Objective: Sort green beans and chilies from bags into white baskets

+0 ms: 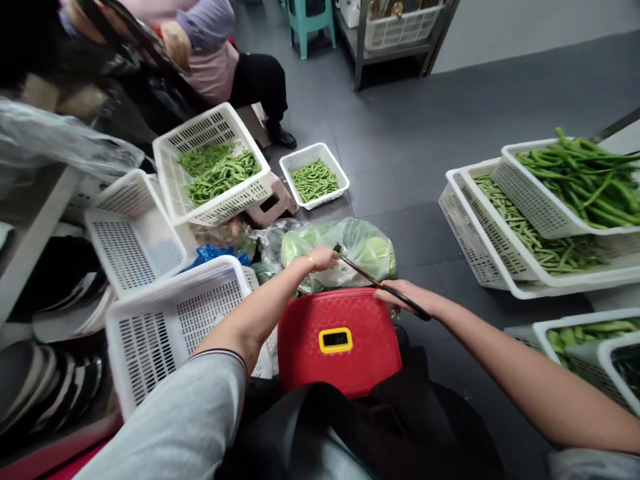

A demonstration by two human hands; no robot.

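Observation:
My left hand, with a gold-coloured bracelet at the wrist, is closed over a clear plastic bag of pale green vegetables. What its fingers pinch is too small to make out. My right hand is closed around a long, dark tool that looks like scissors. Its thin end slants up and left to the fingers of my left hand. Just below both hands stands a red plastic stool with a yellow-rimmed slot in its top.
White baskets stand at left, one with green beans. A small basket of cut beans sits ahead. Stacked baskets of beans and long green peppers are at right. Another person sits far left. Plates fill a shelf.

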